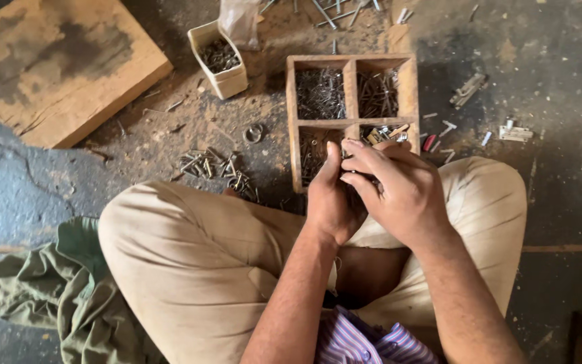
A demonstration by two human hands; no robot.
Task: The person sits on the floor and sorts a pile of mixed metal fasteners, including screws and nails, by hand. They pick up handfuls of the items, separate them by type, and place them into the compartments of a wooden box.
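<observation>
Seen from above, seated cross-legged on a dusty floor (560, 202). Wooden box (351, 123) with four compartments, lying flat just beyond the knees, long axis running away from the body; far two compartments filled with dark nails (320, 93), mostly lying lengthwise toward and away from the viewer. Near two compartments partly hidden by the hands. Left hand (330, 199) raised on edge over the near-left compartment, palm cupped and turned toward the right, thumb pointing up and away. Right hand (399, 189) arched over it from the right, fingers curled down and pressed against the left palm, pinching small dark pieces too hidden to identify. Forearms converging from the lower edge, wrists nearly touching. Left of the box: loose screws (213, 164) scattered on the floor, a metal ring (254, 133), a small cream tub (219, 58) of dark fasteners, and a wood block (55, 64) well apart. Green cloth (69, 290) beside the left knee.
</observation>
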